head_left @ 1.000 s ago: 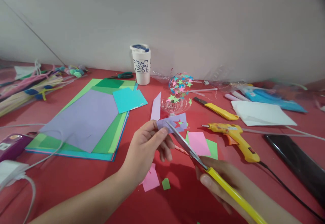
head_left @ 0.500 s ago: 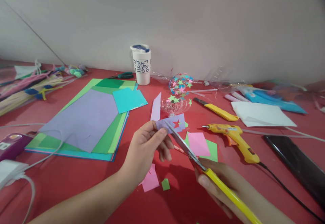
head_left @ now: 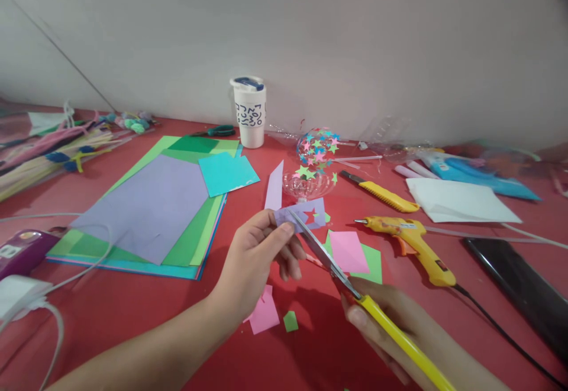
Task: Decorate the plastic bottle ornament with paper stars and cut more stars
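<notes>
Between the thumb and fingers of my left hand (head_left: 261, 252) is a small piece of purple paper (head_left: 316, 206) with a star-shaped hole cut in it. My right hand (head_left: 381, 314) is closed around a pair of scissors (head_left: 394, 335) with yellow handles. Their metal blades reach up to the left, the tips lying at the purple paper beside my left thumb. Below my hands lie pink paper scraps (head_left: 265, 314) and a little green scrap (head_left: 290, 321). A pink square (head_left: 348, 251) rests on green paper (head_left: 374, 265) just past the scissors.
A yellow glue gun (head_left: 410, 234), a yellow utility knife (head_left: 386, 194) and a black phone (head_left: 510, 284) lie on the right. Behind my hands stands a clear plastic ornament with paper stars (head_left: 317, 148), near a white cup (head_left: 251, 116). Coloured sheets (head_left: 146, 207) are stacked at left.
The whole view has shifted very slightly. Both hands, the purple paper and the scissors keep nearly the same pose.
</notes>
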### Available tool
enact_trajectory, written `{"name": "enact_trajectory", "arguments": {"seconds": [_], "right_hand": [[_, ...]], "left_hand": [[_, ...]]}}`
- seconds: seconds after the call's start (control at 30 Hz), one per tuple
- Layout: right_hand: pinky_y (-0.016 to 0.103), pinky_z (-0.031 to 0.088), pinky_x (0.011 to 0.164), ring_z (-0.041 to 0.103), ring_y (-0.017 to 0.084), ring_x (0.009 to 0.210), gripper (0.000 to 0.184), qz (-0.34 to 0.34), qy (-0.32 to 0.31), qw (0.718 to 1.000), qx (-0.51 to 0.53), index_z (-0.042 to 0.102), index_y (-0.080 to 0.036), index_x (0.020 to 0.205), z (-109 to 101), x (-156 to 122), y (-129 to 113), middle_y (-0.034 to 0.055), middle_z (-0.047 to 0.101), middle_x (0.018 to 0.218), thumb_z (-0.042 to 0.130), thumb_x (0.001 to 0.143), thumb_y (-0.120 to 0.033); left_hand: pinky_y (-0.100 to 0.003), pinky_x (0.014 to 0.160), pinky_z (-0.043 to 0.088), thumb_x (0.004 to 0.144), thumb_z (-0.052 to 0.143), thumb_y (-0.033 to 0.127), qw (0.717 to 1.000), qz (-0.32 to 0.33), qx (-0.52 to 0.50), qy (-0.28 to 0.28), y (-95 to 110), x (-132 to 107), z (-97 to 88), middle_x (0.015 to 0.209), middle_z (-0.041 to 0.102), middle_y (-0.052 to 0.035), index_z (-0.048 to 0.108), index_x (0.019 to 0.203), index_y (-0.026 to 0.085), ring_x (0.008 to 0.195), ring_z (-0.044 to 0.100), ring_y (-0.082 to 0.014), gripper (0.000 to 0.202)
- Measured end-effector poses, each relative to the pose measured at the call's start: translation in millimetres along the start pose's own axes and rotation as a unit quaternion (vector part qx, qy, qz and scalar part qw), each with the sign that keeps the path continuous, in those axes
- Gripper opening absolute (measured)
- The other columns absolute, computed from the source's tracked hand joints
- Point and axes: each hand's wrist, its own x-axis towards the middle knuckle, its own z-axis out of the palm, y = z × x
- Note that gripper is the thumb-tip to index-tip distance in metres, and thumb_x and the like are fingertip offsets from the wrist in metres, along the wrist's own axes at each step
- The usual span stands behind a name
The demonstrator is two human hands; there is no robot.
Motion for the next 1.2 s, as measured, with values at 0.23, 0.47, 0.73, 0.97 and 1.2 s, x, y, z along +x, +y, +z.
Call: {"name": "enact_trajectory", "arguments": {"seconds": [0.23,0.47,0.73,0.97,1.2], "right_hand": [[0.026,0.036,0.047,0.043,0.015,0.053,0.052,-0.018,-0.038,0.999,0.009,0.040,-0.023,0.059,-3,3,-2,-0.0026,0.040,0.055,0.054,0.069,-0.073],[0.025,0.040,0.048,0.041,0.012,0.049,0.049,-0.027,-0.049,0.998,0.021,0.043,-0.022,0.060,-3,0,-1,-0.0038,0.041,0.054,0.055,0.074,-0.068],[0.025,0.042,0.047,0.044,0.012,0.047,0.055,-0.033,-0.023,0.998,0.049,0.049,-0.022,0.064,0,-3,4,-0.0041,0.042,0.053,0.048,0.071,-0.076],[0.025,0.045,0.049,0.047,0.013,0.049,0.055,-0.009,0.034,0.999,0.024,0.052,-0.021,0.065,10,-7,7,-0.0034,0.045,0.054,0.047,0.072,-0.075],[0.026,0.047,0.052,0.048,0.014,0.052,0.055,-0.011,0.020,1.000,0.004,0.050,-0.022,0.066,7,-6,7,-0.0025,0.045,0.055,0.044,0.074,-0.075]], "left_hand": [[-0.014,0.039,0.041,0.085,0.054,0.024,1.000,0.000,-0.005,-0.003,3,-1,0.5,0.056,0.063,0.0027,0.056,0.074,0.016,0.038,0.055,-0.0054,0.013],[-0.014,0.038,0.041,0.084,0.054,0.024,1.000,0.004,-0.002,-0.005,3,-2,0.1,0.056,0.063,0.0027,0.056,0.074,0.016,0.037,0.055,-0.0055,0.013],[-0.015,0.039,0.041,0.084,0.054,0.024,1.000,0.003,0.001,-0.006,2,-3,0.5,0.055,0.063,0.0027,0.056,0.074,0.017,0.037,0.055,-0.0059,0.012],[-0.015,0.039,0.040,0.084,0.053,0.022,1.000,0.003,-0.006,-0.011,2,0,-0.7,0.055,0.063,0.0030,0.056,0.073,0.016,0.037,0.055,-0.0056,0.012],[-0.015,0.039,0.040,0.084,0.053,0.022,1.000,-0.002,-0.003,-0.006,3,0,-0.2,0.055,0.063,0.0032,0.055,0.073,0.017,0.037,0.055,-0.0052,0.012]]}}
